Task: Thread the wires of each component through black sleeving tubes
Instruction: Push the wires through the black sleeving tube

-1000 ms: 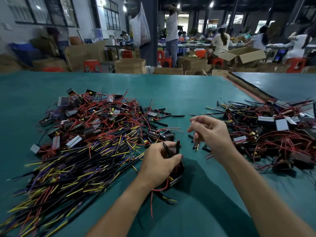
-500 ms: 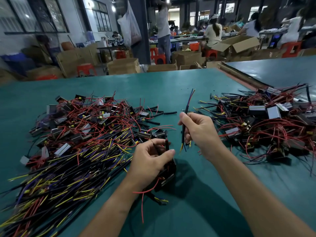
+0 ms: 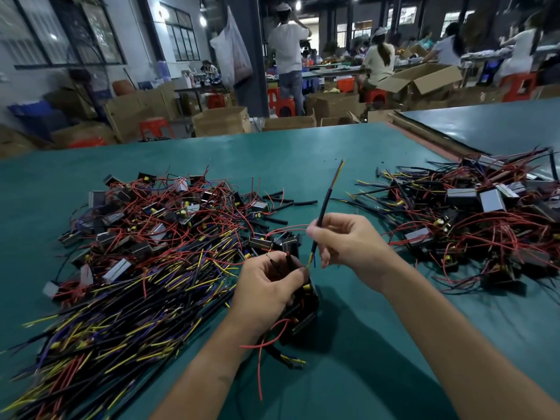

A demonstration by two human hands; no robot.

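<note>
As seen from the head view, two hands work above one teal desk (image 3: 272,153), both near its front edge.

The left hand (image 3: 266,292) grips one black component (image 3: 306,309), fingers curled round its body and holding it just above the desk. A short dark stub stands up between thumb and forefinger; whether it is tube or wire cannot be told. One loose red wire (image 3: 263,353) trails from under this hand toward the camera.

The right hand (image 3: 348,241) pinches one black sleeving tube (image 3: 323,212) between thumb and forefinger, the other fingers loosely bent. The tube is tilted, its upper end leaning away to the right. Coloured wire ends (image 3: 340,170) protrude from the top. Yellow and blue tips show at the lower end, just beside the left thumb.

Two heaps lie on the desk. The left heap (image 3: 157,237) mixes components, red wires and long sleeved leads with yellow and purple ends. The right heap (image 3: 472,219) holds components with red wires. Items in either heap are too many and too tangled to count. Several short black tube pieces (image 3: 303,203) lie loose between the heaps.

A second desk (image 3: 500,125) adjoins at right.
</note>
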